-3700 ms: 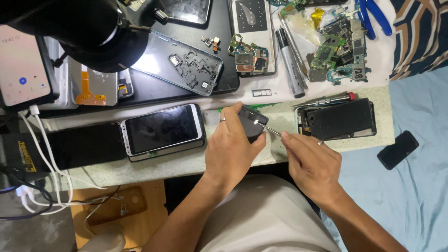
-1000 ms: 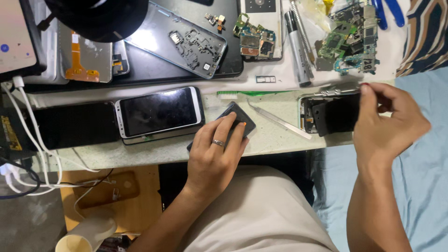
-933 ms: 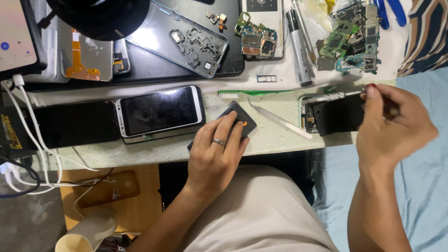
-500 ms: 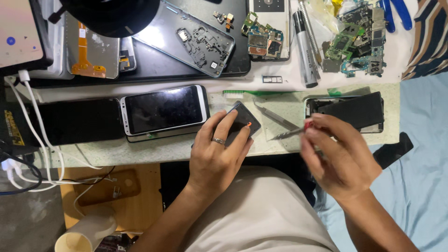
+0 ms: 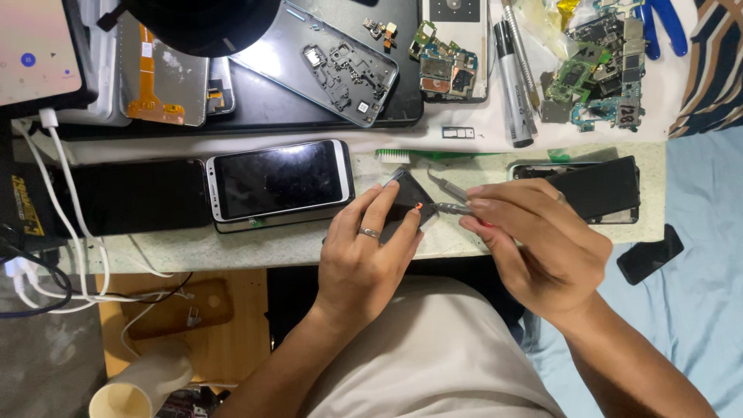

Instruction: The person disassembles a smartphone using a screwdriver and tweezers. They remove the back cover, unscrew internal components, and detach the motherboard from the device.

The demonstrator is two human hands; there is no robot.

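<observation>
Table (image 5: 255,246) surface, pale and speckled, carried the whole spread of phone parts. Largest among them lay a dark smartphone (image 5: 280,180) with a white frame, screen up, just left of both hands. To the right rested another dark phone body (image 5: 596,188), partly behind the right hand. Farther back sat a grey phone back frame (image 5: 325,62), green circuit boards (image 5: 596,70), a grey marker pen (image 5: 511,85) and a green toothbrush (image 5: 441,155).

Left hand (image 5: 364,255), a ring on one finger, was clenched around a small black component (image 5: 409,203), pressing it against the table's front edge. Right hand (image 5: 542,248) was grasping a thin metal tool (image 5: 453,207), fingers pinched on it; its tip touched the black component beside a tiny orange spot (image 5: 418,206). Metal tweezers (image 5: 447,186) lay just behind that tool.
</observation>
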